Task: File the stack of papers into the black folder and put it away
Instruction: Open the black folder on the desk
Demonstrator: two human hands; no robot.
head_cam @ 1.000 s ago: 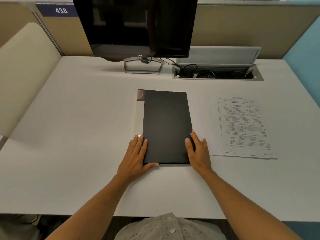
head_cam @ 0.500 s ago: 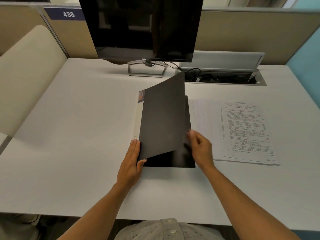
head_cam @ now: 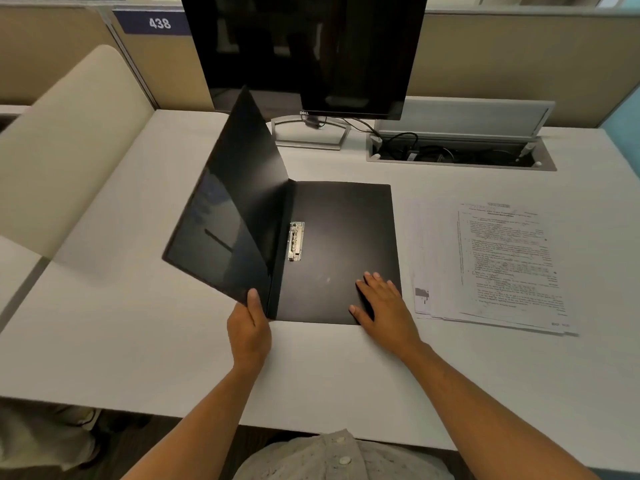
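Pinching the black folder's (head_cam: 339, 251) thin, bendy cover with my left hand (head_cam: 250, 327) — right hand (head_cam: 384, 303) flat, pinning the back.

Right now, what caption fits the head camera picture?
Left hand lifts black folder cover; right hand flat inside.

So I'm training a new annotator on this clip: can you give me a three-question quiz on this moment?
1. True or false: the black folder lies shut.
2. The left hand pinches: A) the front cover B) the stack of papers C) the monitor
3. Fill in: the right hand rests flat on the folder's ___ cover.

Key: 1 false; 2 A; 3 back, near the metal clip.
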